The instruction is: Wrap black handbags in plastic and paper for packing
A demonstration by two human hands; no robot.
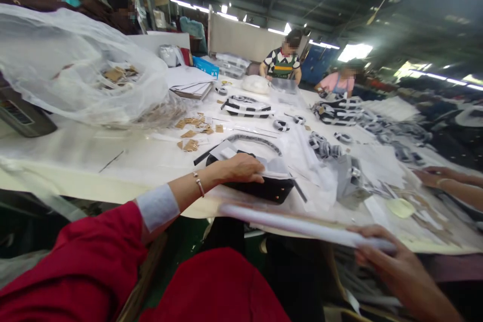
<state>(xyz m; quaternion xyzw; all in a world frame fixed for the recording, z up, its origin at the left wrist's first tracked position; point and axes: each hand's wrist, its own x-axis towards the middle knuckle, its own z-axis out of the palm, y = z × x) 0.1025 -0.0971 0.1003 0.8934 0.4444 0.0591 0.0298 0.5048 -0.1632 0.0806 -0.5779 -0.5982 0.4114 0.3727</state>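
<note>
In front of me at the table's near edge lies a black handbag (260,188) with small gold studs on its end. White sheets (277,166) stick out along its top, and a wrapped handle (260,140) arches behind it. My left hand (245,167) grips the bag's top with fingers curled over; the fingertips are partly hidden. At the lower right, my right hand (385,249) is closed around one end of a long white roll (294,221). The roll is blurred and reaches leftward past the front of the bag, along the table edge.
Brown tags (194,131) are scattered behind the bag, left of centre. A large clear plastic bag (86,70) sits at left. More striped bags (247,105) and wrapped handles (324,145) lie farther back. A co-worker's hands (433,177) are at right; another person (283,63) works across the table.
</note>
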